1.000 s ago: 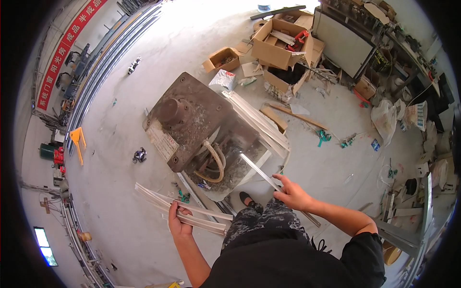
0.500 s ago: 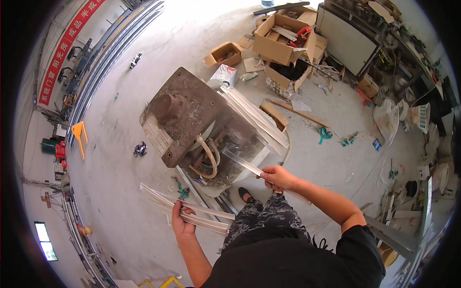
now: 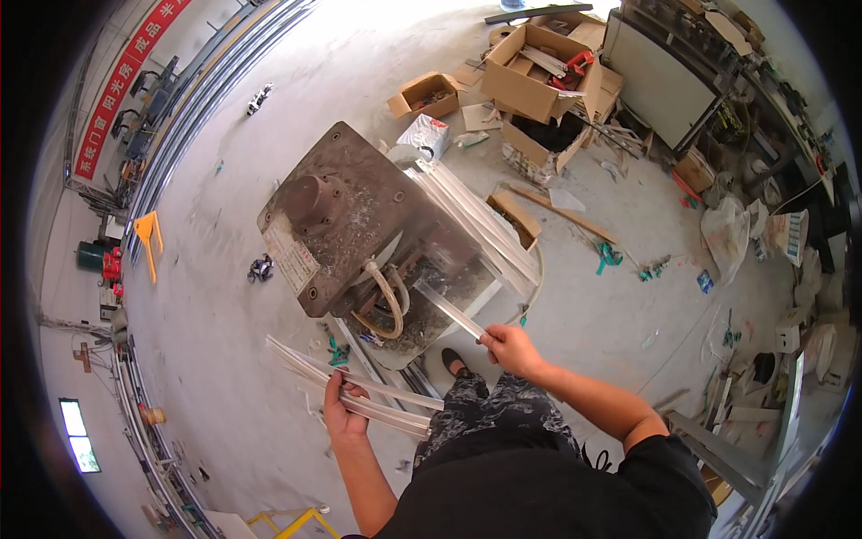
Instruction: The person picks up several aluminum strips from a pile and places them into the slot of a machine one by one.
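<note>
A brown, worn metal machine point(image 3: 359, 216) stands in front of me, with a pale hose point(image 3: 395, 301) curving from its near side. My right hand point(image 3: 512, 349) is closed in a pinch on a thin whitish strip point(image 3: 452, 310). That strip slopes up and left, its far end at the machine's working opening. Lower left, my left hand point(image 3: 345, 411) is closed round a bundle of similar long strips point(image 3: 391, 415), held apart from the machine and fanning out at its left end. More white strips point(image 3: 471, 225) lie stacked along the machine's right side.
Cardboard boxes point(image 3: 539, 81) crowd the floor at the back right, near a wooden slat point(image 3: 561, 214). Green scraps point(image 3: 608, 258) lie to the right. A yellow stand point(image 3: 146, 242) is far left, beside long metal profiles point(image 3: 193, 121). My shoe point(image 3: 454, 361) is close to the machine's base.
The length of strip that stuck out behind my right hand no longer shows. My right hand has shifted slightly left and down. My left hand keeps its bundle nearly still.
</note>
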{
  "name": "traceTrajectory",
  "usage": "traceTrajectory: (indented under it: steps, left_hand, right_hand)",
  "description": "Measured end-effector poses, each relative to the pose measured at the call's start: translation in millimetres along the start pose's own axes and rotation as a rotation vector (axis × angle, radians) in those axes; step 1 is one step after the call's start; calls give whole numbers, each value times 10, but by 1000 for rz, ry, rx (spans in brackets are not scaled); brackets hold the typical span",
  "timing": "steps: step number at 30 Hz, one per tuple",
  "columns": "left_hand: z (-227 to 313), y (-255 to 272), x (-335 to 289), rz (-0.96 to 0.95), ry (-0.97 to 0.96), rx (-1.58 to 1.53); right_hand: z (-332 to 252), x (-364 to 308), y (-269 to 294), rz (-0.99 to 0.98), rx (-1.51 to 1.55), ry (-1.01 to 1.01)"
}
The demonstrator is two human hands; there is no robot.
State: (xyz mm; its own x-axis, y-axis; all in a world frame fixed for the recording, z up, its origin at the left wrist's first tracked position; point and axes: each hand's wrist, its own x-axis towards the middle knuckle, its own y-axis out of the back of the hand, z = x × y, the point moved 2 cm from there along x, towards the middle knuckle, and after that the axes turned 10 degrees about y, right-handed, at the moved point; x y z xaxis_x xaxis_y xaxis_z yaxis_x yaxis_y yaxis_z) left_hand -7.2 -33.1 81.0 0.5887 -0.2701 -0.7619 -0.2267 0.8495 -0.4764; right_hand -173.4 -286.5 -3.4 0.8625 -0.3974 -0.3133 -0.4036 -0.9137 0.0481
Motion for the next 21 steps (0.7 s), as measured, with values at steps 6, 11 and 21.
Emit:
traceTrajectory:
  steps: [6, 11, 21]
  left_hand:
    - [-81, 16, 53, -7, 31, -28]
    - [28, 74, 61, 18, 22, -30]
    - [644, -31, 474, -71, 57, -34]
  right_hand:
    - [-122, 149, -278, 87, 156, -77]
    - [-58, 202, -288, 72, 121, -34]
    - [127, 216, -358, 67, 90, -134]
